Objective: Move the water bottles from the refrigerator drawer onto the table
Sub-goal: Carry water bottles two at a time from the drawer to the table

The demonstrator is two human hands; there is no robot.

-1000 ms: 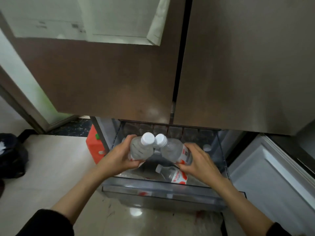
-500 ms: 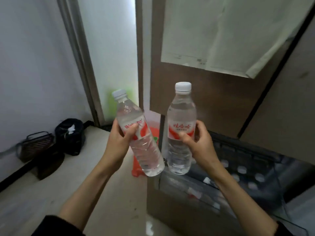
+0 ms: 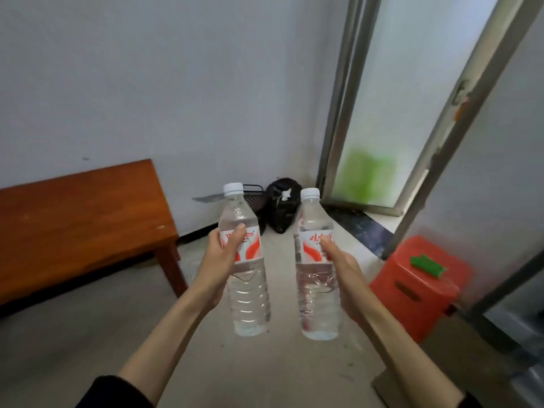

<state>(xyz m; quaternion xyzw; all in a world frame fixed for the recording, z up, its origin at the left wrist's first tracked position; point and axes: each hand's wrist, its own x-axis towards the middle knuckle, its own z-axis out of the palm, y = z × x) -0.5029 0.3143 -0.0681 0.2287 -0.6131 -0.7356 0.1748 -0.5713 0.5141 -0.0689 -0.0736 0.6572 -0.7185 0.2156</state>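
your left hand (image 3: 219, 254) is wrapped around the left bottle (image 3: 245, 269) at its red-and-white label, thumb across the front of the label, fingers hidden behind. your right hand (image 3: 343, 270) grips the right bottle (image 3: 316, 270) the same way, at label height, with the thumb tip on the label's right side. both bottles are clear, white-capped and close to upright, the left one leaning slightly so its base swings toward the right. they hang in the air side by side, near each other but not touching, with floor (image 3: 88, 334) showing through the gap between them.

the table (image 3: 73, 231), a brown wooden one, stands at the left against the white wall (image 3: 147, 83); its top is bare where you can see it. both bottles are well clear of it, off to its right and above the floor.

behind the bottles, in the corner, sit a dark wire basket (image 3: 254, 198) and a black bag (image 3: 281, 209), just beside each other. to the right is a frosted glass door (image 3: 391, 113) in a metal frame. lower right, a red stool (image 3: 418, 287) stands on the floor with a small green object (image 3: 428, 263) lying on its top. dark sleeves (image 3: 112, 391) show at both forearms along the bottom edge.
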